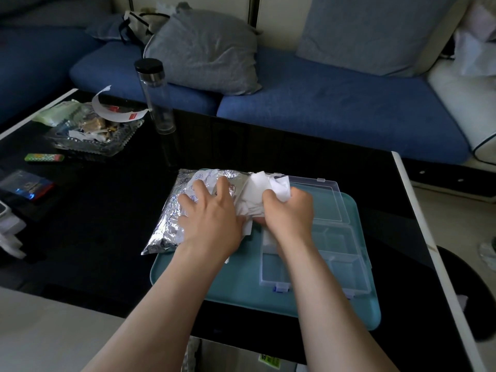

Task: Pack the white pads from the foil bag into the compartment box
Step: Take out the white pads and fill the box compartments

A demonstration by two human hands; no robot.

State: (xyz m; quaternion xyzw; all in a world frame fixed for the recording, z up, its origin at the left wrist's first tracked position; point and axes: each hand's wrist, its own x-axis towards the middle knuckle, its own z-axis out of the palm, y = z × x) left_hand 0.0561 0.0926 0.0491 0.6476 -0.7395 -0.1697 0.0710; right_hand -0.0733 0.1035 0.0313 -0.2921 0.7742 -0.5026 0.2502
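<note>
Blue sofa [322, 103] cushions ran behind our black surface [107, 210]. On the teal tray [214, 285] lay the foil bag [166, 226] beside the open compartment box [343, 253]. Our left hand [212, 218] pressed the bag, fingers [200, 187] spread. Our right hand [290, 210] clutched a wad of white pads [257, 189] at the bag's mouth. We judged that so big a handful could crumple, or spill short of the compartments.

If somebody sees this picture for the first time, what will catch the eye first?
At the centre, the left grip presses on the foil bag, while the right grip holds a bunch of white pads at the bag's mouth. To their right, the clear box lies open on a teal tray. Behind, a tall bottle stands on the black table.
</note>
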